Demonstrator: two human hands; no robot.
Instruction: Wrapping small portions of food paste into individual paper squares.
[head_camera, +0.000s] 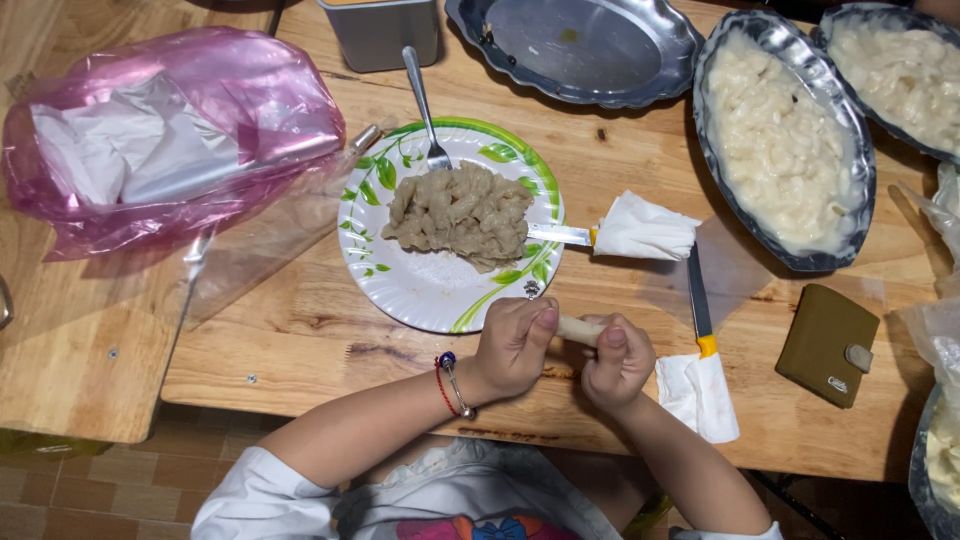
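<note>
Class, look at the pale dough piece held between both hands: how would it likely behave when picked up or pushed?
The pale dough piece probably bends easily: it looks soft, pinched between the left hand and right hand. Its rounded, stubby shape suggests it might roll on the wooden table. It seems light, since fingertips alone hold it.

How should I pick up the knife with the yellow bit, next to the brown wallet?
Probably by the handle of the knife, wrapped in white tissue at the near table edge. Come from the near side, by the right hand: the dark blade points away toward the metal tray, so fingers stay clear of it.
</note>
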